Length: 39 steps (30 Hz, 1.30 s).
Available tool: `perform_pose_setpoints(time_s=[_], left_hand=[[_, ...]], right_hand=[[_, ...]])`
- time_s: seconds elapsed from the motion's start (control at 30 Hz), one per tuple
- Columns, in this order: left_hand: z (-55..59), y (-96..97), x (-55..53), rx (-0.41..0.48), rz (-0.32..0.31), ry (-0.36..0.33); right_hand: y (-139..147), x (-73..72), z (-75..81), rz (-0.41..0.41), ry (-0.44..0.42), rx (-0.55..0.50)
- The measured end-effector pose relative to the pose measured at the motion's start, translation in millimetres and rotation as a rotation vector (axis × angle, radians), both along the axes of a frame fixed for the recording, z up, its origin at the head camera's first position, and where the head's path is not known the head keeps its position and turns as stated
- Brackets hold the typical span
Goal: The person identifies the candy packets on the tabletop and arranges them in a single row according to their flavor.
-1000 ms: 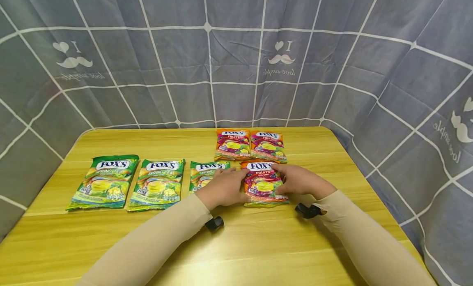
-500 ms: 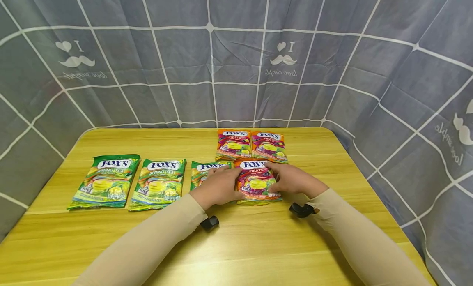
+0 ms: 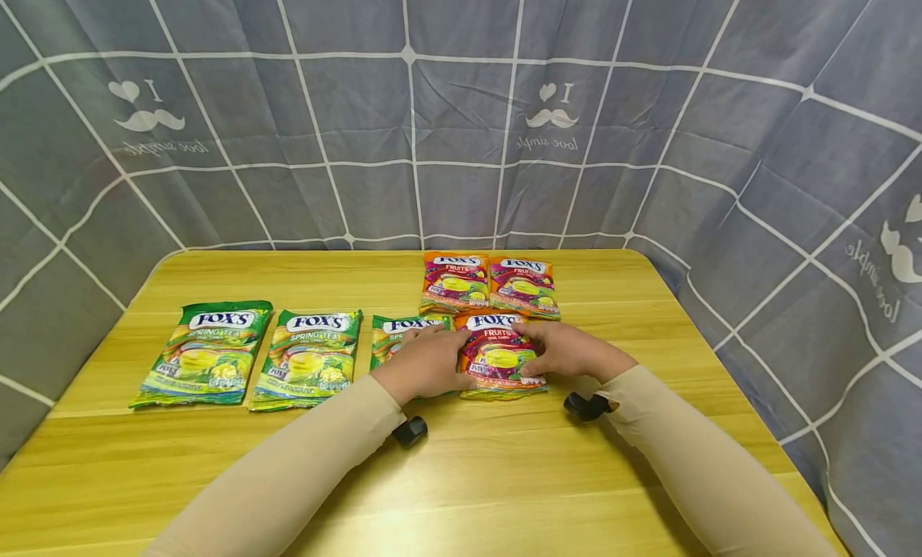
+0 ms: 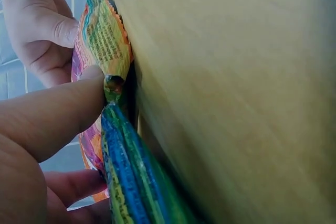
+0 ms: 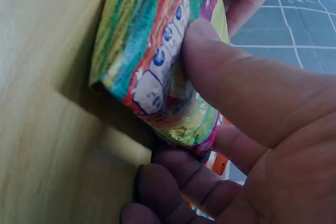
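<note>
A purple-and-orange Fox's Fruits candy bag point(image 3: 499, 353) lies face up between the two hands. From its left side my left hand point(image 3: 428, 363) holds it, the thumb point(image 4: 73, 108) at the lower corner and the other fingers near the far end. On the opposite side my right hand point(image 3: 572, 350) grips the edge; in the right wrist view its thumb point(image 5: 210, 51) presses the printed front while the fingers curl by the side. Partly hidden behind my left hand is a green Spring Tea candy bag point(image 3: 389, 345), right against the fruit bag's left edge.
Two more Fruits bags, one left point(image 3: 454, 283) and one right point(image 3: 523, 286), lie at the table's back. Further left are two green Spring Tea bags, an outer one point(image 3: 203, 355) and an inner one point(image 3: 308, 361). A grey checked curtain point(image 3: 461, 197) surrounds the wooden table point(image 3: 475, 485).
Both hands have shifted the fruit bag slightly left, up to the green bag beside it. Over the last half second almost nothing has moved.
</note>
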<state>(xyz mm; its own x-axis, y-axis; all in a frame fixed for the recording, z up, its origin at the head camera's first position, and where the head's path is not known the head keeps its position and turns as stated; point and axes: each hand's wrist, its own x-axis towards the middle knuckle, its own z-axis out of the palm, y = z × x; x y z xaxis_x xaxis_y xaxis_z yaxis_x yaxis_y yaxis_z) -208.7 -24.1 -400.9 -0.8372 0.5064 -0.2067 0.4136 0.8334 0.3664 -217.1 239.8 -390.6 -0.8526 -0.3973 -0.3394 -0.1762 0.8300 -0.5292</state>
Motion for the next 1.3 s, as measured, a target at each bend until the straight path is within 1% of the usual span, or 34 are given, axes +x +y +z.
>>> perform_pose_setpoints(time_s=[0.17, 0.43, 0.53, 0.87, 1.3], left_hand=[[0.1, 0.9, 0.3, -0.023, 0.001, 0.012], [-1.6, 3.9, 0.4, -0.056, -0.012, 0.068], [-2.5, 4.6, 0.4, -0.065, -0.014, 0.084], [-3.9, 6.6, 1.9, -0.085, -0.011, 0.093], [-6.3, 7.9, 0.8, -0.103, -0.007, 0.098]], right_hand=[[-0.4, -1.7, -1.7, 0.015, 0.004, 0.029], [0.0, -5.9, -4.3, 0.025, -0.011, 0.05], [0.7, -6.4, -5.1, 0.042, -0.003, 0.063], [0.5, -8.7, -7.3, 0.063, 0.001, 0.075], [0.4, -9.1, -9.4, 0.042, -0.011, 0.065]])
